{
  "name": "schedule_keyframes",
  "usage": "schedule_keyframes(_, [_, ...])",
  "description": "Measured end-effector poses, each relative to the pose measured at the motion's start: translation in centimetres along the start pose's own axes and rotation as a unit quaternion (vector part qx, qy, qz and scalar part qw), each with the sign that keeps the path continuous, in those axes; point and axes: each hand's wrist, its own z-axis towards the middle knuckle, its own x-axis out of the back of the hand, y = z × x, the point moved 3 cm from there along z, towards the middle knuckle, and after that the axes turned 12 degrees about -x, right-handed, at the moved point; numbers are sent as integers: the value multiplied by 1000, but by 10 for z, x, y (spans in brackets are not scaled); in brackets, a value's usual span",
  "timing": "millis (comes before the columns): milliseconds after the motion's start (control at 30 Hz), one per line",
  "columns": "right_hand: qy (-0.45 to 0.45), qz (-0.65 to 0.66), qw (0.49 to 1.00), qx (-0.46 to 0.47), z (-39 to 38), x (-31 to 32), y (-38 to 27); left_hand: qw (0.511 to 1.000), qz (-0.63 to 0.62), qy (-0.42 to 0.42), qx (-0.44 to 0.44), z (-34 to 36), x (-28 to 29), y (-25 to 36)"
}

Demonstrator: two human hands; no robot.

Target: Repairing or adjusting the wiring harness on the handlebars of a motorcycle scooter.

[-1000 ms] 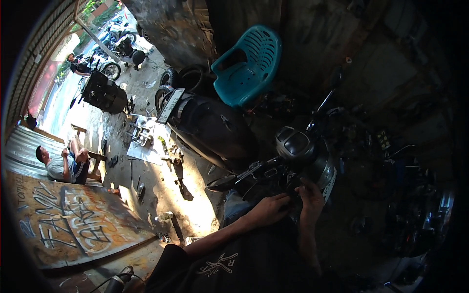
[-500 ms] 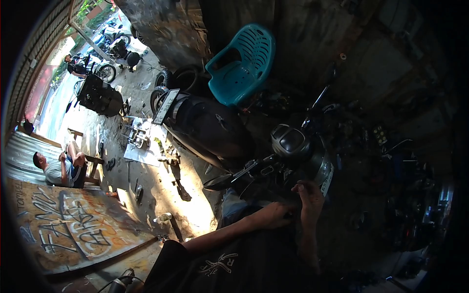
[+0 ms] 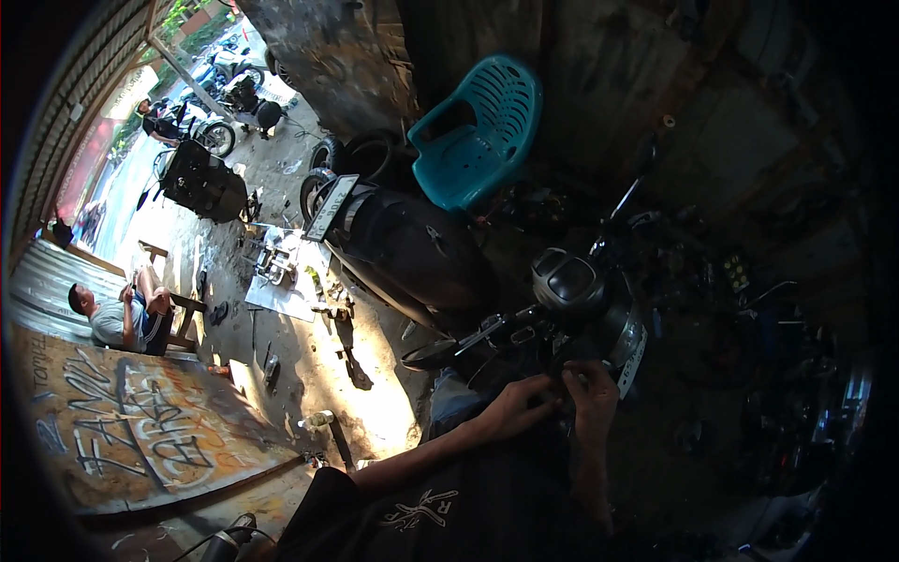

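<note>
Two bare hands meet low in the middle of the view, just under the front of a dark motorbike [image 3: 562, 309]. The left hand [image 3: 513, 407] reaches in from the lower left with its fingers curled and drawn together toward a small part at the bike's front end; the part itself is too dark to make out, so whether it is pinched cannot be told. The right hand [image 3: 592, 391] stands upright beside it, fingers bent and pressed close, their tips touching the same dark spot just below the headlight housing [image 3: 567, 281]. The two hands are touching or nearly so. A second motorbike [image 3: 403, 248] under a dark cover stands behind, its tail and plate pointing to the upper left. A teal plastic chair [image 3: 478, 131] sits beyond it against the wall. Tools and parts [image 3: 281, 272] lie scattered on the sunlit concrete floor [image 3: 365, 403] at the left. A person in a grey shirt [image 3: 117, 314] sits on a low bench near the left edge, above a painted board [image 3: 140, 431].
</note>
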Motion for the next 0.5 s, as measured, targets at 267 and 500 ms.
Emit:
schedule_keyframes(267, [-19, -2, 1000, 3, 9, -7, 0, 996, -37, 79, -10, -8, 12, 6])
schedule_keyframes(500, [-85, -2, 996, -26, 8, -13, -5, 994, -56, 98, -8, -12, 26, 5])
